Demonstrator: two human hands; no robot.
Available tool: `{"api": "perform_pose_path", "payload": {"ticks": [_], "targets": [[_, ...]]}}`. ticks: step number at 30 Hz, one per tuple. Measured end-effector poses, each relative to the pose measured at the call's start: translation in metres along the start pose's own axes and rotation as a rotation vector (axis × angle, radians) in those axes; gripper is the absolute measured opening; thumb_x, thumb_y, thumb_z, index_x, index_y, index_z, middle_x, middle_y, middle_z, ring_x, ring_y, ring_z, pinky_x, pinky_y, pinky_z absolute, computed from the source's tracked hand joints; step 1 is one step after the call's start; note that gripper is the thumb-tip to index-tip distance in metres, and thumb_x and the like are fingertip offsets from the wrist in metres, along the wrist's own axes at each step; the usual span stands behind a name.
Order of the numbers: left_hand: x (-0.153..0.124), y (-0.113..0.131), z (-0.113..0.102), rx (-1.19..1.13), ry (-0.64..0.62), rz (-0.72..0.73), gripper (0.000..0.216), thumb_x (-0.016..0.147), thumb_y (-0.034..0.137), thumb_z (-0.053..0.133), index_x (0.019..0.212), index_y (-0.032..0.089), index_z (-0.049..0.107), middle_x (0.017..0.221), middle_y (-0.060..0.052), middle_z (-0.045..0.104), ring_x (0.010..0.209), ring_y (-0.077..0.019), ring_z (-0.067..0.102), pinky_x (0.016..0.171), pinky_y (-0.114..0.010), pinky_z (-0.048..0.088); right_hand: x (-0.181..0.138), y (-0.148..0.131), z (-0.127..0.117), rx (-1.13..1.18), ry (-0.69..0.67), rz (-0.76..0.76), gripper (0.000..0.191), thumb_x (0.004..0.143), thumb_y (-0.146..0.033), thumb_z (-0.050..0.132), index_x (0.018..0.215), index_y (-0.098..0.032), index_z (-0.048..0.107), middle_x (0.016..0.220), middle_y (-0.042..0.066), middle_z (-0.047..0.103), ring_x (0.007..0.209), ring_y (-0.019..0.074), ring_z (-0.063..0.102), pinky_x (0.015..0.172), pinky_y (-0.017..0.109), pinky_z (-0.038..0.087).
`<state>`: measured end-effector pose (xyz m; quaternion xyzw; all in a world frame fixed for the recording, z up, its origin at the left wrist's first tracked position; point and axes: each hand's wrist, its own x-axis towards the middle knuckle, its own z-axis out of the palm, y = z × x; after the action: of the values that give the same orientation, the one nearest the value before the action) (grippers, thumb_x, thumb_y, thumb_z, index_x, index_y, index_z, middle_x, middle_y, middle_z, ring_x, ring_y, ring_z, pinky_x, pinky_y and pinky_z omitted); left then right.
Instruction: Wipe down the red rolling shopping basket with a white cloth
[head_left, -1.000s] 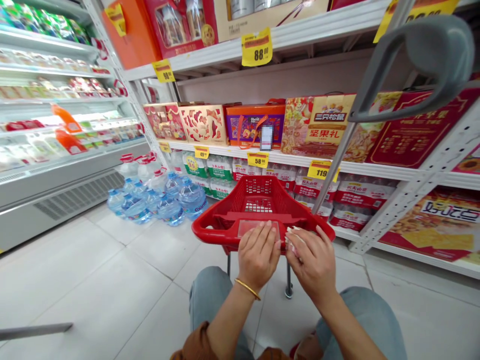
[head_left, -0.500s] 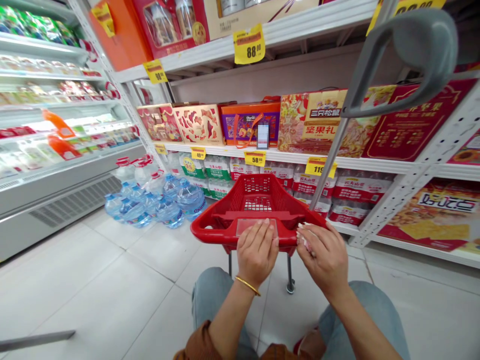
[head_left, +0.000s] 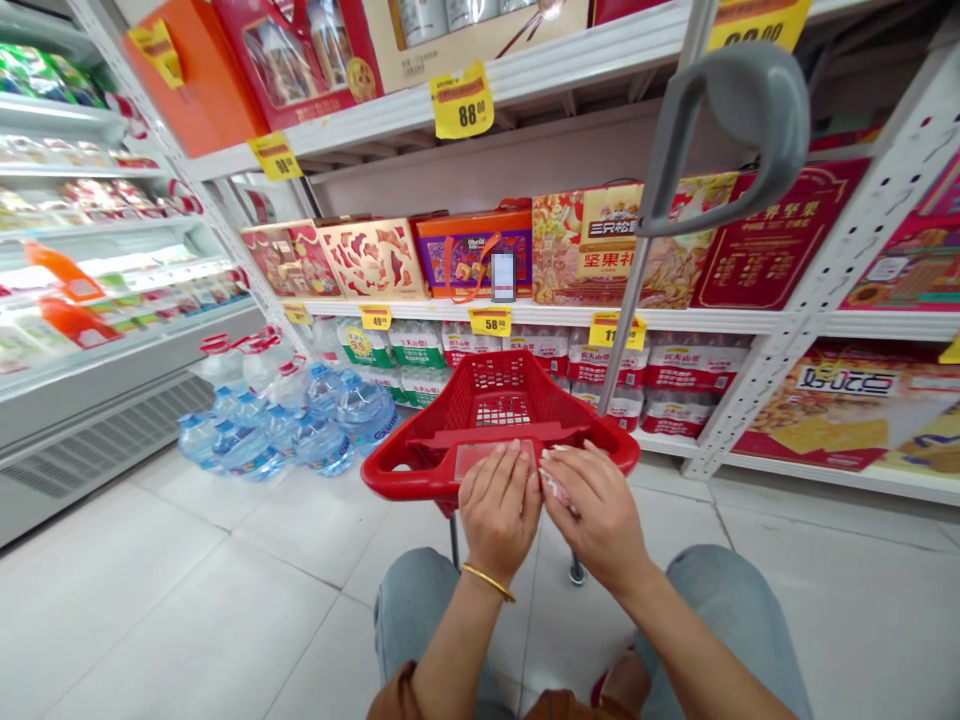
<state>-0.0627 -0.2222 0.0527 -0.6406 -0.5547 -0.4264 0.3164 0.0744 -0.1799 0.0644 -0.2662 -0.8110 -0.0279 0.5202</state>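
A red plastic shopping cart (head_left: pixel 397 481) stands in front of me, with its handle nearest my knees. My left hand (head_left: pixel 499 500), a gold bangle on its wrist, is laid over the middle of the handle beside a clear panel (head_left: pixel 472 456), fingers together and curved over the bar. Right next to it, my right hand (head_left: pixel 596 505) presses a crumpled white and pinkish tissue (head_left: pixel 553 487) against the handle. The tissue is mostly covered by the fingers. Both thumbs are hidden or only partly visible.
A metal pole with a grey loop handle (head_left: pixel 667 180) rises at the cart's right. Shelves of gift boxes (head_left: pixel 476 250) and packed water bottles (head_left: pixel 532 350) stand ahead. Large water jugs (head_left: pixel 315 440) sit on the floor at left, near a refrigerated case (head_left: pixel 142 400). A phone (head_left: pixel 503 277) leans on the shelf.
My right hand has slid left along the handle with the tissue, from the right part to beside my left hand. The left hand stays on the handle. The view has shifted slightly.
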Motion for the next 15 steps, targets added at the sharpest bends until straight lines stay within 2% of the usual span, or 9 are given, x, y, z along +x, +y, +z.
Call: {"api": "perform_pose_path", "payload": {"ticks": [4, 9, 15], "targets": [[-0.001, -0.004, -0.001, 0.003, -0.004, 0.014, 0.031, 0.088, 0.017, 0.052, 0.117, 0.018, 0.061, 0.113, -0.01, 0.069, 0.107, -0.0224, 0.063, 0.095, -0.037, 0.038, 0.0, -0.009, 0.007, -0.033, -0.01, 0.006, 0.025, 0.084, -0.017, 0.055, 0.107, -0.022, 0.064, 0.104, 0.007, 0.069, 0.1, 0.02, 0.062, 0.1, 0.046, 0.043], [-0.003, -0.01, -0.002, 0.001, 0.003, 0.048, 0.03, 0.086, 0.017, 0.056, 0.115, 0.018, 0.062, 0.111, -0.01, 0.07, 0.105, -0.0222, 0.064, 0.094, -0.036, 0.039, 0.002, -0.007, 0.004, -0.1, 0.004, 0.024, 0.018, 0.082, -0.018, 0.058, 0.098, -0.023, 0.066, 0.094, 0.003, 0.071, 0.091, 0.0181, 0.063, 0.105, 0.048, 0.035], [-0.002, -0.012, -0.003, -0.005, -0.005, 0.062, 0.029, 0.085, 0.016, 0.056, 0.114, 0.018, 0.063, 0.11, -0.009, 0.07, 0.105, -0.0221, 0.064, 0.093, -0.037, 0.039, 0.0, 0.006, -0.001, -0.127, 0.022, 0.011, 0.017, 0.08, -0.017, 0.059, 0.095, -0.023, 0.065, 0.093, 0.002, 0.071, 0.089, 0.0183, 0.064, 0.101, 0.045, 0.038]]}}
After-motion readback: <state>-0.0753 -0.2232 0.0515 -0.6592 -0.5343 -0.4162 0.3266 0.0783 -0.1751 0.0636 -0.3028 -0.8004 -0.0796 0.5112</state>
